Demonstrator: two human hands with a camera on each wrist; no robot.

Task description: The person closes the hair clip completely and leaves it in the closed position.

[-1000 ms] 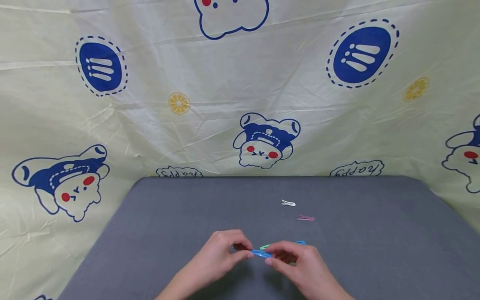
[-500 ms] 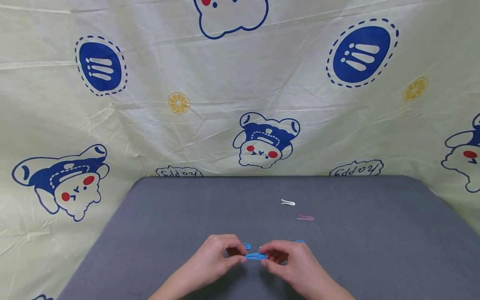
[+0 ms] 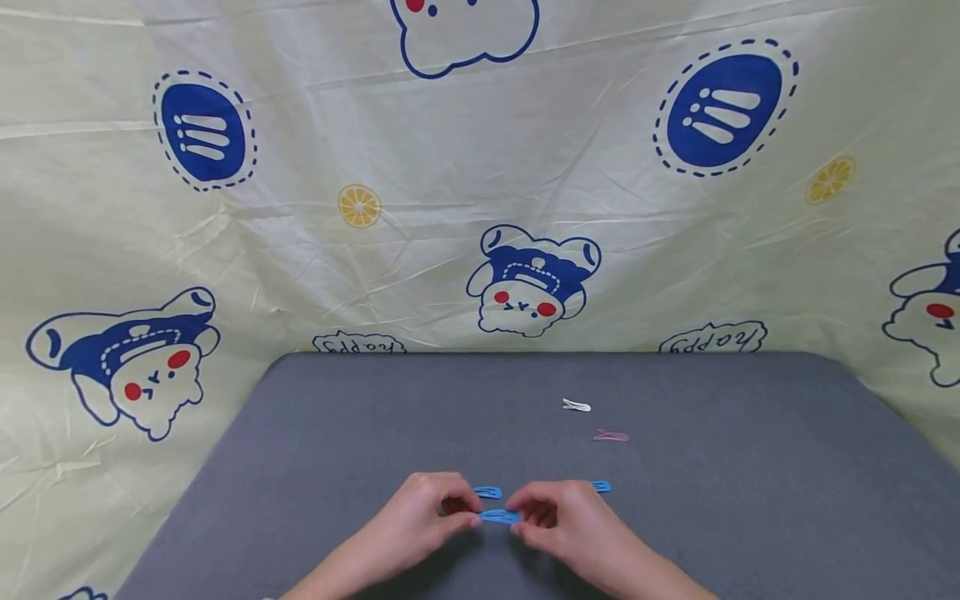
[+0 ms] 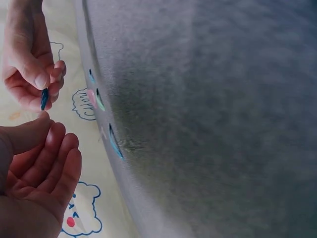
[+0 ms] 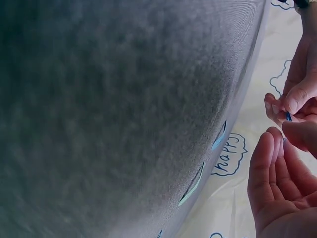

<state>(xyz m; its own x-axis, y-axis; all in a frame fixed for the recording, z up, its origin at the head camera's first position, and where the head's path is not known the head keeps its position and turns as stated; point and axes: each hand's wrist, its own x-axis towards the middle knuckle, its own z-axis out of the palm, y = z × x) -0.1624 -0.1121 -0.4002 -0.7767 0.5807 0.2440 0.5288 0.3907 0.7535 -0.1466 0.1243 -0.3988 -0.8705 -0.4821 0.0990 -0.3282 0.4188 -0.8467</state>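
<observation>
A blue snap hair clip [image 3: 498, 517] is held level above the table between my two hands. At one end my left hand [image 3: 427, 512] pinches it with thumb and fingertips. My right hand [image 3: 562, 517] pinches the opposite end. Both wrist views show the clip [image 4: 44, 99] edge-on, partly covered by fingertips. Just behind it on the table lies another blue hair clip [image 3: 487, 492], close to the left fingers. A further blue hair clip [image 3: 602, 487] pokes out behind the right hand. The green hair clip [image 5: 192, 186] is hidden in the head view.
Farther back on the grey table [image 3: 360, 417] lie a white hair clip [image 3: 577, 406] and a pink hair clip [image 3: 611, 435]. A cream printed cloth [image 3: 420, 167] hangs behind the table's far edge.
Both hands have drifted left and slightly toward the body with the blue hair clip. The blue clip behind the left hand has come into view, while the green one is now covered.
</observation>
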